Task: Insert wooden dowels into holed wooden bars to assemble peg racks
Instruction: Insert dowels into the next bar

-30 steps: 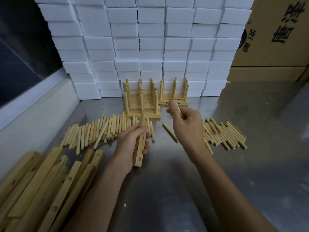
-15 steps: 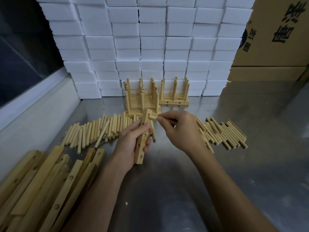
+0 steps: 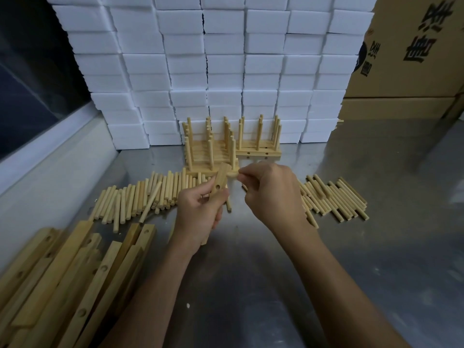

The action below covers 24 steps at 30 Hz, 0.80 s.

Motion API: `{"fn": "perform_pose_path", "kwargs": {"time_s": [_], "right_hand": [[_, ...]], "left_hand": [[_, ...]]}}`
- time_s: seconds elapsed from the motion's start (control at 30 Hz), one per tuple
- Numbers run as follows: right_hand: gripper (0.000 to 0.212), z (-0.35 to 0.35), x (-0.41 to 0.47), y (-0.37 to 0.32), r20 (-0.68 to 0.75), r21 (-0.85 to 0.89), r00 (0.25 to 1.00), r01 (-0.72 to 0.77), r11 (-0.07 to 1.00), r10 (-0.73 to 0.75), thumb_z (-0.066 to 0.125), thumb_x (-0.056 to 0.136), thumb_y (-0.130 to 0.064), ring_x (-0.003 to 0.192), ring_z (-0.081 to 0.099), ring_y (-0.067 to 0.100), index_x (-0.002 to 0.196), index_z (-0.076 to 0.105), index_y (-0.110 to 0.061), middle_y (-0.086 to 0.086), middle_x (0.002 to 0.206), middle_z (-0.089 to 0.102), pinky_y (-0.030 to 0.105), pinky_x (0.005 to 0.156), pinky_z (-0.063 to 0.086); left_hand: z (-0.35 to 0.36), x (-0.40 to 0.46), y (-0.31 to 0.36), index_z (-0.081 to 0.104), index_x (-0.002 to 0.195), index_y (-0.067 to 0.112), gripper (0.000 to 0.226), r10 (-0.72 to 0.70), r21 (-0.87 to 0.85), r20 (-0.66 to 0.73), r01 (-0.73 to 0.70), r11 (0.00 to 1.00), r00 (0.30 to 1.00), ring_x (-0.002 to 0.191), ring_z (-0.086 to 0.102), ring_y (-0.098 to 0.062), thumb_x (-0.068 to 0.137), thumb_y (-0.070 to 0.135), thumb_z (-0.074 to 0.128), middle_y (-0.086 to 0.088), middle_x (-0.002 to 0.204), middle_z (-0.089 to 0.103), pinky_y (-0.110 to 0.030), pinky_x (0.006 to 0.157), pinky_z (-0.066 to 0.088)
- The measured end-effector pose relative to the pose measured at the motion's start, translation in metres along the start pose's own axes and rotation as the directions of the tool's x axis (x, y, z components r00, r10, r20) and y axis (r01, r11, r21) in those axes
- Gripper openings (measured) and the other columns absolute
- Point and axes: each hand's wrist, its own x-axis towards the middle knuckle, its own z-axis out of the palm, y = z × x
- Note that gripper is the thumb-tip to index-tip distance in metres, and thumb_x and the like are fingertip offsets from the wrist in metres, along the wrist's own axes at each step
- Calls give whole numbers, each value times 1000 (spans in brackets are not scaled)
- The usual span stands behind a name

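Observation:
My left hand (image 3: 200, 212) grips a holed wooden bar (image 3: 220, 183) tilted up over the steel table, its top end near the finished racks. My right hand (image 3: 271, 192) pinches a short wooden dowel (image 3: 232, 174) whose tip meets the bar's upper end at a hole. Loose dowels (image 3: 140, 199) lie in a row to the left, and another pile of dowels (image 3: 334, 199) lies to the right. Finished peg racks (image 3: 213, 149) stand behind my hands, with a second rack (image 3: 261, 149) beside them.
Several holed bars (image 3: 75, 267) are heaped at the near left. A wall of white foam blocks (image 3: 226, 66) closes the back. Cardboard boxes (image 3: 411, 59) stand at the back right. A white ledge (image 3: 50, 156) runs along the left of the steel table (image 3: 301, 285).
My right hand has brought the dowel from above the racks down and left to the bar's top end. My left hand has lifted and tilted the bar slightly.

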Motion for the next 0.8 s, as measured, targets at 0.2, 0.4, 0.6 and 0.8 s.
{"fn": "perform_pose_path", "kwargs": {"time_s": [0.2, 0.4, 0.6, 0.8], "right_hand": [[14, 3, -5, -7, -68, -30, 997, -27, 999, 24, 62, 90, -15, 60, 59, 23, 84, 75, -15, -1, 66, 66, 34, 55, 48], [21, 4, -3, -8, 60, 128, 963, -268, 955, 262, 59, 87, -11, 50, 51, 15, 71, 70, -19, -2, 54, 59, 28, 51, 42], [31, -10, 5, 0, 473, 518, 732, -681, 518, 490, 56, 96, -19, 44, 41, 6, 73, 76, -15, -3, 55, 62, 20, 39, 30], [22, 0, -2, -12, 104, 140, 957, -282, 949, 269, 56, 94, -17, 55, 57, 7, 82, 74, -18, -5, 62, 65, 28, 53, 47]], "left_hand": [[1, 1, 8, 68, 108, 43, 41, 127, 88, 17, -128, 988, 992, 42, 39, -18, 92, 5, 65, -8, 48, 47, -27, 37, 33], [-2, 3, 9, 61, 122, 41, 52, 262, 245, 76, -272, 930, 962, 43, 39, -19, 89, 0, 64, -21, 58, 50, -34, 38, 32], [-8, 5, 9, 59, 130, 20, 48, 391, 380, 117, -405, 832, 913, 52, 53, -23, 85, 5, 65, -1, 73, 64, -35, 43, 43], [-6, 8, 9, 57, 132, 28, 50, 305, 362, 97, -319, 876, 947, 47, 44, -13, 89, 5, 67, -4, 58, 55, -33, 42, 37]]}}
